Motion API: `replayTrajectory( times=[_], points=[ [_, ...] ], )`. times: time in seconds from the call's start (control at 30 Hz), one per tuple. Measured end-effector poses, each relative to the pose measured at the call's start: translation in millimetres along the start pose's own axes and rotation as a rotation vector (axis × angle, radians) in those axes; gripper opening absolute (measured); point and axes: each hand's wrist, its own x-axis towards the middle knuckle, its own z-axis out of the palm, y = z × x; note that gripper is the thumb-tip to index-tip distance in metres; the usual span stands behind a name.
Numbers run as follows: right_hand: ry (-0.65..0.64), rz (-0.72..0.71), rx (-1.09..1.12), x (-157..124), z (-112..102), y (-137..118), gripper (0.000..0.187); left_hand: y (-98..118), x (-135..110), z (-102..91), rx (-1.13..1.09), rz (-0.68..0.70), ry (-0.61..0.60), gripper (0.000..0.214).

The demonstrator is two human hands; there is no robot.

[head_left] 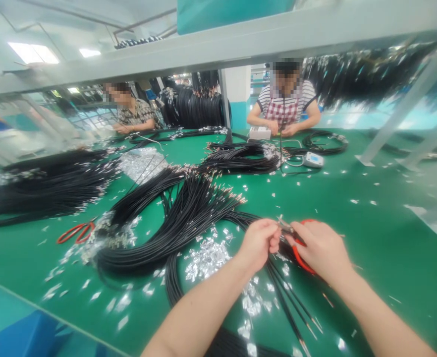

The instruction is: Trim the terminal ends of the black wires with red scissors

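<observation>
My left hand (259,240) is closed in a pinch on the end of a thin black cable, just at the jaws of the pliers. Wrapped round the red handles of the pliers (300,258) is my right hand (324,248); their dark metal jaws point left towards my left fingertips. The exact spot where jaws and cable meet is partly hidden by my fingers. Below my hands, several loose black cables (287,300) with copper-coloured tips run towards the front. A large bundle of black cables (166,240) curves to the left of my hands, beside a heap of silvery foil scraps (207,258).
Red-handled scissors (76,232) lie at left. More cable bundles (51,186) and a clear bag (142,163) sit beyond. A small white device (313,159) stands at the back. Two people work across the green table (400,258); a grey shelf beam (203,42) spans overhead.
</observation>
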Motion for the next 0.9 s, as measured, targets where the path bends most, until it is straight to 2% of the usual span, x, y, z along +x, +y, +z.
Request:
replayTrajectory(
  times=[0.17, 0.43, 0.63, 0.83, 0.9],
  points=[
    [-0.009, -0.025, -0.108, 3.8, -4.9, -0.8, 0.026, -1.5, 1.6, -2.1, 0.020, -0.006, -0.017, 0.025],
    [-0.069, -0.055, -0.198, 6.8, -18.2, -3.4, 0.030, -3.8, 1.6, -1.9, 0.156, 0.103, 0.082, 0.023],
    [-0.123, -0.072, -0.241, 7.0, -25.7, -5.0, 0.027, -6.2, 1.9, -2.9, 0.206, 0.089, 0.095, 0.024],
    [-0.237, -0.103, -0.248, 6.2, -28.5, -1.0, 0.021, -6.0, 2.1, -3.7, 0.265, 0.072, 0.129, 0.022],
    [-0.229, -0.113, -0.243, 5.5, -29.6, 1.5, 0.024, -4.7, 1.0, -2.4, 0.271, 0.059, 0.139, 0.022]
  ],
)
